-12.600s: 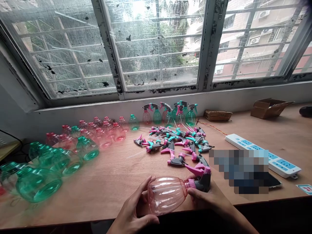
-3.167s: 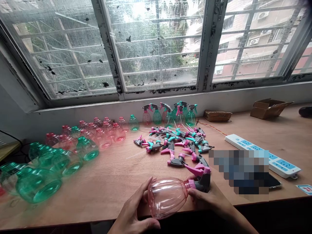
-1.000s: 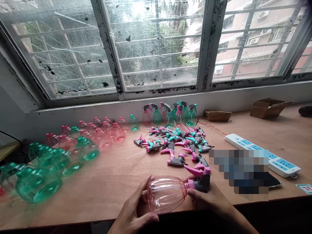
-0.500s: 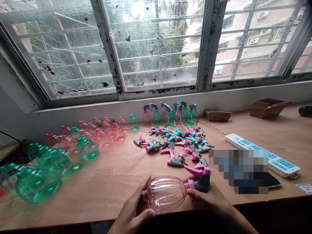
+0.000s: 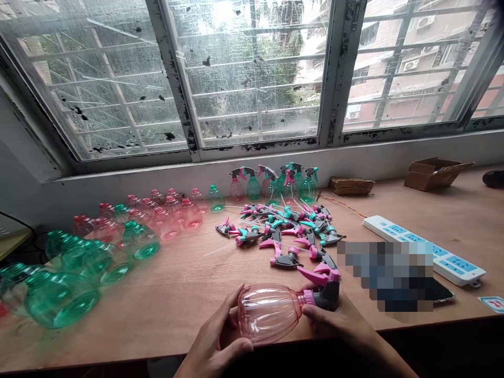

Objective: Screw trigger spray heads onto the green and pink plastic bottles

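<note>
A clear pink spray bottle (image 5: 268, 313) lies on its side between my hands at the table's front edge, its base to the left. My left hand (image 5: 220, 336) is wrapped round the base end. At the neck, my right hand (image 5: 321, 315) grips the pink collar of the grey and pink spray head (image 5: 328, 291), thumb in front; its other fingers are partly hidden. The head sits on the bottle's mouth with its pink trigger pointing away from me. Just beyond lies a heap of loose spray heads (image 5: 283, 260), grey with pink or teal parts and thin tubes.
Headless green bottles (image 5: 61, 302) and pink bottles (image 5: 167, 226) stand on the left. Several bottles with heads (image 5: 254, 186) line the windowsill wall. A power strip (image 5: 425, 249), a partly blurred phone (image 5: 437, 291) and cardboard boxes (image 5: 429, 176) occupy the right side.
</note>
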Demonstrator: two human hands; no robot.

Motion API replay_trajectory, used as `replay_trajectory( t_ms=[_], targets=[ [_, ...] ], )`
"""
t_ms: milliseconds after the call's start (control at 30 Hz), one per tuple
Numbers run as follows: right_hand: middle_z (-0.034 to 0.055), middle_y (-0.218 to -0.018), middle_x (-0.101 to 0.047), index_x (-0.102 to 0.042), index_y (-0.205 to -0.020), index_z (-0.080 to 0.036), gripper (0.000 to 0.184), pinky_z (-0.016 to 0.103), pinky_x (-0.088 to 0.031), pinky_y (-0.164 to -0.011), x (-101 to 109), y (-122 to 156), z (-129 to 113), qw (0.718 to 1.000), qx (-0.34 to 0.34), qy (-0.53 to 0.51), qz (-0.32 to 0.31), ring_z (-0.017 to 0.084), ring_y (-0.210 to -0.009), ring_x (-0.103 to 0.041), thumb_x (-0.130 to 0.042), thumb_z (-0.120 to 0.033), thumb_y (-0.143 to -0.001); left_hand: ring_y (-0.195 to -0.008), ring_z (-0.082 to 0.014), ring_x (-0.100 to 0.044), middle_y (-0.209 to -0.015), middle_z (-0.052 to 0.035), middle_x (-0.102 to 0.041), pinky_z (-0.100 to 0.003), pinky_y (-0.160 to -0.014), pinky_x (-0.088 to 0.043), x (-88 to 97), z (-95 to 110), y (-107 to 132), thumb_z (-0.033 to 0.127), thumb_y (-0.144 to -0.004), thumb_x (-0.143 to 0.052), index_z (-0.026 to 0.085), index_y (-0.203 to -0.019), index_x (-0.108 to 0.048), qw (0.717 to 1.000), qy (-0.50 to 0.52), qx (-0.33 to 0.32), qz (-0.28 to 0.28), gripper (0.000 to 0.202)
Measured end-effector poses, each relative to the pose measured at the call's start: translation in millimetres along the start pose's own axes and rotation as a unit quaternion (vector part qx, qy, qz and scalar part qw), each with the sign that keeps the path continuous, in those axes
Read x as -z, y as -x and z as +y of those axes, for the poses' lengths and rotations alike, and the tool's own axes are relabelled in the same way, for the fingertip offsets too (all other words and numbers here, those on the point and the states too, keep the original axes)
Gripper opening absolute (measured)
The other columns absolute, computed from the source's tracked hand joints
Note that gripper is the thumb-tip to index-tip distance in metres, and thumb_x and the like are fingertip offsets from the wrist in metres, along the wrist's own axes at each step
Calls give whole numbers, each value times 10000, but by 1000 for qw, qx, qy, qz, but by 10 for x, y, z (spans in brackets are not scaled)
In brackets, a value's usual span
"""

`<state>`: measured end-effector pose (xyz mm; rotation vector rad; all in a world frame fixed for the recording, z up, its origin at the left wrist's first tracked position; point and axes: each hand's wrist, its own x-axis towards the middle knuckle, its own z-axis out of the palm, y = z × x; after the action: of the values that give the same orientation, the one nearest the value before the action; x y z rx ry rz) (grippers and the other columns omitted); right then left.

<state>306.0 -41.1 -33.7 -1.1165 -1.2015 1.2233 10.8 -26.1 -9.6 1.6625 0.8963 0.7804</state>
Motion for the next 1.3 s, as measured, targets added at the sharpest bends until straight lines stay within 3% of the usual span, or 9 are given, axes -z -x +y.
replay_trajectory(
  t_ms=[167,300,600,833,1033,1300],
  targets=[
    [-6,-673,-704,-717,-976,-187,434,320,-555,-627,17,-7,32,1000,-3,-4,-6,202,-618,-662,-875,-482,-700,-1403,-336,-493,-1590,-36,-459,-421,-1164,-422,-19,-2,-19,489,-823,-790,374,-1524,-391,1000,1,7,2,815],
    [4,-691,-717,-715,-983,-189,406,324,-559,-638,26,-11,42,1000,0,-2,-12,207,-632,-666,-866,-458,-720,-1411,-345,-476,-1607,-46,-429,-434,-1177,-399,-13,-55,-14,441,-760,-860,384,-1557,-308,999,-44,7,32,971],
    [8,-721,-708,-702,-986,-192,380,327,-560,-649,40,-8,52,1000,2,3,-19,210,-651,-658,-854,-434,-736,-1439,-342,-442,-1606,-24,-433,-414,-1209,-359,-8,-61,1,420,-708,-902,381,-1550,-328,997,-73,3,19,1021],
    [-3,-706,-701,-681,-991,-184,350,317,-548,-655,42,-27,23,999,-1,22,-38,202,-658,-656,-833,-408,-769,-1525,-350,-256,-1646,-15,-341,-413,-1177,-408,-12,22,-10,611,-888,-644,348,-1546,-358,1000,-15,-6,-4,764],
    [-6,-707,-698,-683,-983,-182,352,316,-547,-660,46,-21,28,999,1,27,-34,201,-663,-655,-835,-415,-766,-1480,-338,-374,-1638,-2,-365,-410,-1172,-417,2,-45,-14,562,-894,-674,391,-1548,-333,1000,-21,-12,1,757],
    [1,-712,-709,-695,-987,-183,371,321,-551,-648,47,-5,33,999,2,20,-29,202,-649,-664,-840,-436,-758,-1514,-345,-294,-1650,6,-329,-404,-1168,-420,4,-15,-16,568,-900,-662,363,-1550,-338,1000,-25,-5,-10,755]
  ],
)
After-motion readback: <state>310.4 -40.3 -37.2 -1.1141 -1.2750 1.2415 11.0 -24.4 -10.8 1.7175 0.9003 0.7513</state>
